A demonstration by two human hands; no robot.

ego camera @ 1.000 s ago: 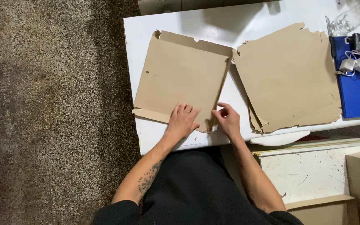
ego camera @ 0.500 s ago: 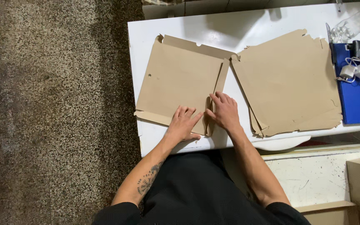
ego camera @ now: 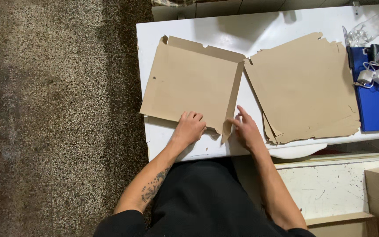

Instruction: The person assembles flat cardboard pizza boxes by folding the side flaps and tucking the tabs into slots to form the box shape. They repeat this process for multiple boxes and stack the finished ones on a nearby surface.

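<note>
The left hand (ego camera: 190, 127) presses, fingers curled, on the near edge of the flat brown cardboard box blank (ego camera: 191, 85) on the white table (ego camera: 264, 26). The right hand (ego camera: 245, 128), open, seems to pinch its raised side flap. At two o'clock lies a stack of brown cardboard sheets (ego camera: 303, 85).
</note>
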